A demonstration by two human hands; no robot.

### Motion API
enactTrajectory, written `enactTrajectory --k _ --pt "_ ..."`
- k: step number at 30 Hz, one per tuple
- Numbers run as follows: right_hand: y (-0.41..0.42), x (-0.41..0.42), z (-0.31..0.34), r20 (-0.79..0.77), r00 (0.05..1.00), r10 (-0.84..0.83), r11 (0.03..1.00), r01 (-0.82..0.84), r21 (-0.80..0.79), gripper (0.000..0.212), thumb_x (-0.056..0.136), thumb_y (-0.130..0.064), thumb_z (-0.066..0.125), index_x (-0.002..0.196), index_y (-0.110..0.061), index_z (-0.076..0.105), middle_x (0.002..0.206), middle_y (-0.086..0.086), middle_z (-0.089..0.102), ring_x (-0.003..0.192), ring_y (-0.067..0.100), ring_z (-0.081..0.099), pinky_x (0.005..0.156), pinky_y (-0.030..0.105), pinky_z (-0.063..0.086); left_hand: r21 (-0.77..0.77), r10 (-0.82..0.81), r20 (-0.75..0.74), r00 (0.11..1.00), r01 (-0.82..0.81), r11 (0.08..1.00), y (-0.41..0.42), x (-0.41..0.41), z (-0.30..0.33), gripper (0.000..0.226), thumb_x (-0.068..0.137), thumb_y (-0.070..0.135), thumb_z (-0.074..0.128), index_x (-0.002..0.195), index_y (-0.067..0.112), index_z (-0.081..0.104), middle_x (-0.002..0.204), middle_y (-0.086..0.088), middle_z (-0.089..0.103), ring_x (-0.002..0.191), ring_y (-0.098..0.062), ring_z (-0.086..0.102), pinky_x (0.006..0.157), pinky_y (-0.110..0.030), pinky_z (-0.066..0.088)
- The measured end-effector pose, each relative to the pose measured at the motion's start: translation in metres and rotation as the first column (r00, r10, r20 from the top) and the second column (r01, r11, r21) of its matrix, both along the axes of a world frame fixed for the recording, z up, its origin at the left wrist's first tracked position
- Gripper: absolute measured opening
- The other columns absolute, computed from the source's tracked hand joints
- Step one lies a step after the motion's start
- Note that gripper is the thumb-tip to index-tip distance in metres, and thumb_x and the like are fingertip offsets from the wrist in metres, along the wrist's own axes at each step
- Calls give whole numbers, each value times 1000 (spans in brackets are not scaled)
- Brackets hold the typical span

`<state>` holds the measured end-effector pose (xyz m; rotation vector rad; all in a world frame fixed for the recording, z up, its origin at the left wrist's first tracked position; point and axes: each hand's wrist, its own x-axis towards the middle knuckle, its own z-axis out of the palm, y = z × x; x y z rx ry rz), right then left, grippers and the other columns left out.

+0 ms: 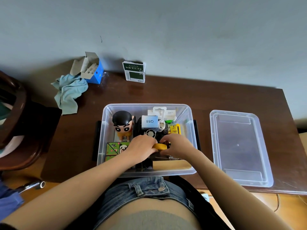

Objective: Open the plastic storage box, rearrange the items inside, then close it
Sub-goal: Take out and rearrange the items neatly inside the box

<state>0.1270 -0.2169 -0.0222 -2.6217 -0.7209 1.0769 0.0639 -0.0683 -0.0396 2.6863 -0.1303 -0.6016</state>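
The clear plastic storage box (189, 120) stands open on the dark wooden table, right in front of me. Its clear lid (239, 146) lies flat on the table to the right. Both hands are inside the box near its front. My left hand (141, 148) and my right hand (177, 144) together hold a yellow tape roll (160, 146) between their fingers. Around them sit a cartoon boy figurine (123, 124), a pale blue box marked Q88 (149, 122), a green panda puzzle cube (116, 149), a small round fan (150, 133), a yellow pack (174, 128) and a tan block (171, 164).
At the back of the table stand a green and white carton (134, 72) and an open blue chalk box (90, 68) beside a crumpled light blue cloth (69, 92). A dark wooden chair (15, 123) is at the left. The wall rises just behind the table.
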Motion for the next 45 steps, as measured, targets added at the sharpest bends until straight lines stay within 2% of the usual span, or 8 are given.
enactTrajectory --k 4,10,21,30,36,41,43,45 --pt "2 -1 -3 116 988 99 993 -91 -74 27 85 -27 62 110 -30 67 98 -4 67 88 19 60 65 31 53 -108 70 -76 995 -78 991 -1 -2 10 24 92 28 58 114 22 68 96 1 67 95 -21 61 75 -30 45" --pt "-9 0 -8 85 984 160 984 -151 -96 32 85 -25 64 117 -28 65 112 -3 65 97 21 60 70 32 51 280 38 197 980 -93 956 20 -11 25 19 90 13 53 101 19 69 91 -1 70 90 -23 62 74 -33 48" --pt "-1 2 -11 -42 991 124 986 -128 -108 36 91 -17 55 127 -19 55 122 5 60 108 25 55 88 38 50 115 152 162 975 -172 978 23 -14 21 25 95 21 50 114 17 65 105 -2 69 98 -23 62 85 -37 48" --pt "-14 -1 9 95 993 -67 997 63 43 29 88 -21 61 117 -25 61 112 -1 66 96 21 60 76 31 51 -1 289 267 919 -300 954 27 -17 33 19 95 31 53 96 21 70 84 7 70 78 -11 64 64 -22 41" --pt "-21 -7 13 63 973 -223 945 200 257 22 84 -19 67 105 -26 66 91 -9 65 77 11 60 66 24 48 -161 290 36 956 -281 946 28 -17 32 17 94 27 54 99 22 70 90 8 71 77 -6 63 60 -18 47" --pt "-15 -13 16 -48 958 -282 878 277 391 22 79 -16 72 95 -30 67 75 -16 64 68 4 63 60 15 49 -268 300 -144 943 -329 905 13 -9 35 32 101 31 40 123 15 58 84 -1 68 63 -15 66 59 -36 55" --pt "-15 -15 18 -61 953 -297 848 293 441 23 77 -15 74 94 -29 68 72 -13 65 66 3 63 61 18 52 -334 346 -321 882 -447 830 6 -4 37 37 102 35 35 133 16 46 92 -6 66 64 -16 69 65 -33 59" --pt "-17 -16 21 -42 954 -296 831 279 481 23 76 -13 76 94 -26 69 76 -13 64 66 5 62 63 21 52 -406 406 -559 723 -665 627 1 0 38 39 101 36 40 135 17 39 100 -12 60 66 -20 69 69 -32 59"
